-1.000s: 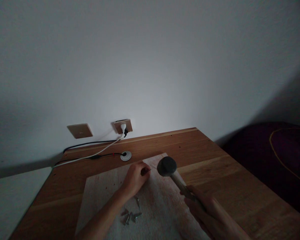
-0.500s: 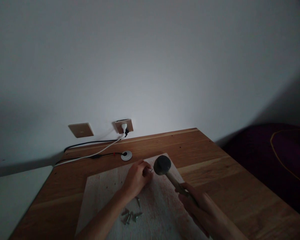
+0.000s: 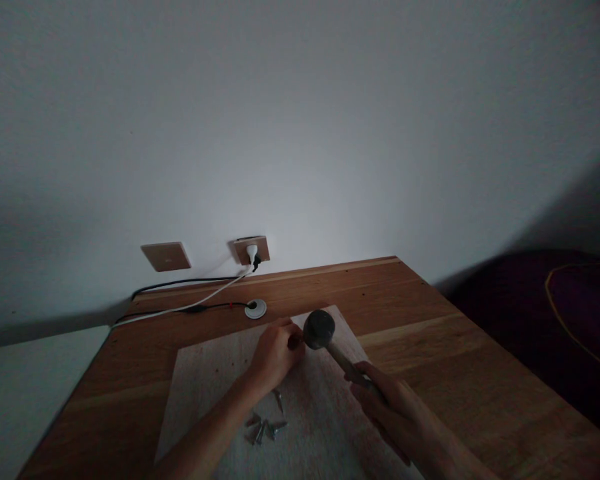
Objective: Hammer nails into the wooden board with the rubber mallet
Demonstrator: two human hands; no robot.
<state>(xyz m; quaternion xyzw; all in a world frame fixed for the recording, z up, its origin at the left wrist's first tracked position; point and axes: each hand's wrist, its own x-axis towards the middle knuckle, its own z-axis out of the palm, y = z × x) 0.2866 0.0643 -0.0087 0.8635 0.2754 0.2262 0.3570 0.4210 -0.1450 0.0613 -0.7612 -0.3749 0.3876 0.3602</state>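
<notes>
Hovering mallet (image 3: 321, 331): above the pale board (image 3: 317, 413), gripped by the right hand (image 3: 387, 403); a skewed swing could hit the left hand (image 3: 276, 353);
Left hand: curled just beside the mallet; I can't tell what it pinches;
Loose screws (image 3: 261, 432): on the board; jolts could scatter them

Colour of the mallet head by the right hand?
Dark grey, close to black; the mallet head shows in the head view, the only one.
</notes>
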